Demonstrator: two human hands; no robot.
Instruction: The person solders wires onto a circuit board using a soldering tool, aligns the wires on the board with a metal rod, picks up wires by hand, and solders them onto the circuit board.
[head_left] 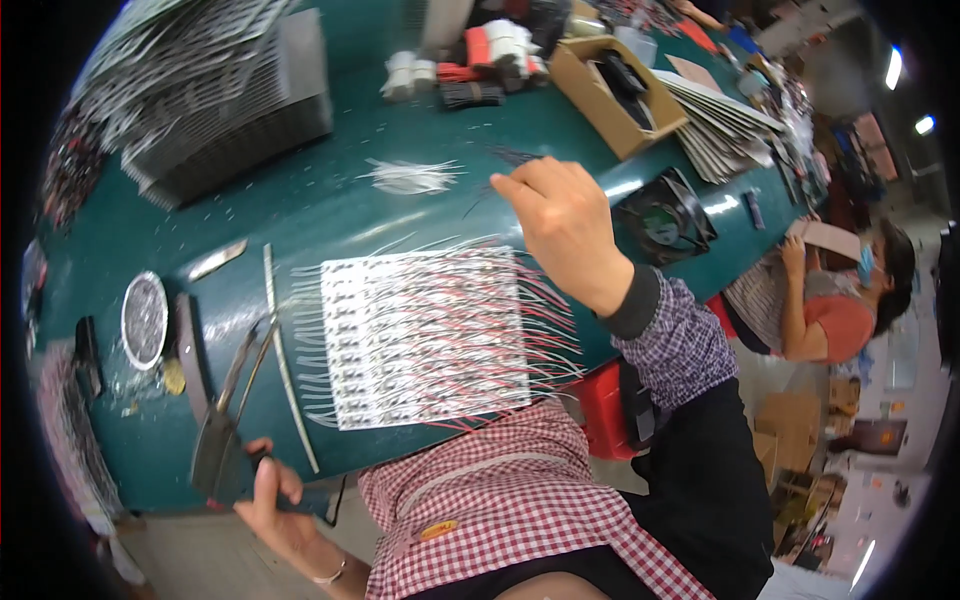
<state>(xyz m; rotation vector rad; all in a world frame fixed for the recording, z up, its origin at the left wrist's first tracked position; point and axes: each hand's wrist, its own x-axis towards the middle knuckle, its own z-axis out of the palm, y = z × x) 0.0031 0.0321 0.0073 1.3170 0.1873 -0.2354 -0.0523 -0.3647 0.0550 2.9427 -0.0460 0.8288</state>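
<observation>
The left hand [268,490] is seen at the lower edge, closed around the dark handle of a soldering tool [228,420]; its fingers are partly hidden behind the handle and the bench rim. The tool's tip is hard to make out against a thin metal strip [288,370] lying beside it. The right hand [562,225] is raised above the green bench [300,200], thumb and forefinger pinched together on thin dark wires [508,158]; how many wires are held cannot be told. Its palm is turned away, so the other fingers are hidden. A white panel of small circuit boards [425,335] lies flat on the bench just in front of the person, with red and white leads sticking out on both sides; its lower edge is covered by a checked apron [500,490]. Further back, a loose bunch of white wires [410,177] is seen. A tall stack of grey panels [215,105] fills the upper left, blurred toward the rim. A round tin [145,318] sits near the left edge. A black fan [665,215] and an open cardboard box [615,95] lie to the right. A second person [850,300] is seated far right, partly cut off.
</observation>
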